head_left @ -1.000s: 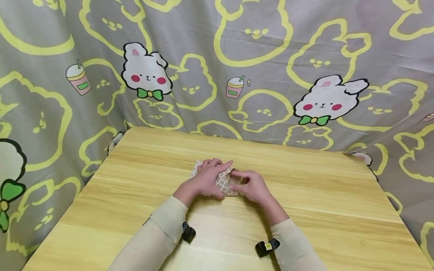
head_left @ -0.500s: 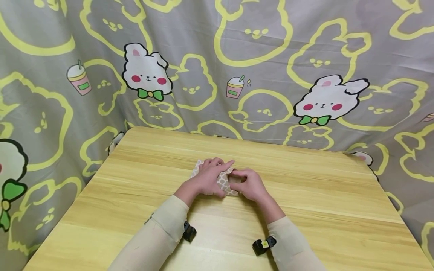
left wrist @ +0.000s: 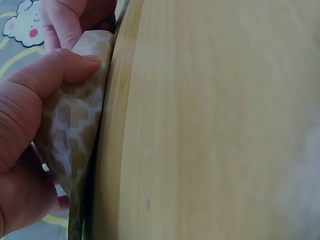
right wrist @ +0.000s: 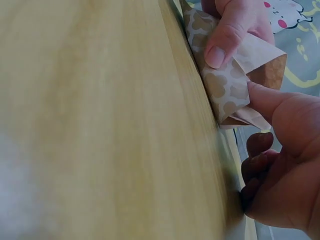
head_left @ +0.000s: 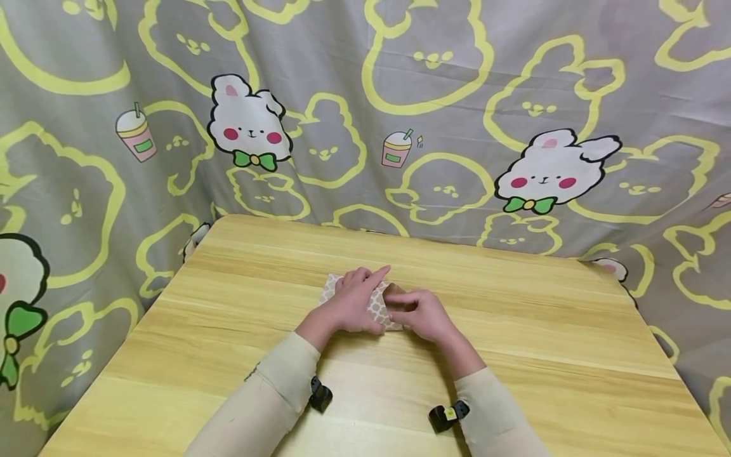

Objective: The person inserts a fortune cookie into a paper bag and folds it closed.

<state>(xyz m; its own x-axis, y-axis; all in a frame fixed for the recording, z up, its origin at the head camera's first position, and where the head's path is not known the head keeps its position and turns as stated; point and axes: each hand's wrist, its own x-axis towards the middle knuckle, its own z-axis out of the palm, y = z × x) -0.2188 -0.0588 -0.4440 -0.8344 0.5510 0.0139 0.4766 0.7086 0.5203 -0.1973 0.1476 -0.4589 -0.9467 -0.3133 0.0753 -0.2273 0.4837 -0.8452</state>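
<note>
A paper bag [head_left: 379,303] with a brown-and-white lattice print lies on its side on the table, its mouth facing right. My left hand [head_left: 352,303] lies over it and grips it, the thumb on the near side in the left wrist view. At the mouth, my right hand [head_left: 425,315] has thumb and index finger held apart, reaching into the opening. In the right wrist view, the right thumb [right wrist: 262,97] presses inside the near wall, while other fingers [right wrist: 257,155] curl below it. The plain brown inside [right wrist: 272,72] shows. The right index fingertip is hidden there.
The wooden table [head_left: 514,330] spreads around the hands. A grey curtain [head_left: 342,63] with yellow outlines and rabbit faces hangs behind and along the sides. Black cameras [head_left: 448,416] sit on both wrists.
The bag's mouth stands a little wider than before. The right hand shifted slightly left, then back right. The left hand keeps hold of the bag, moving only slightly.
</note>
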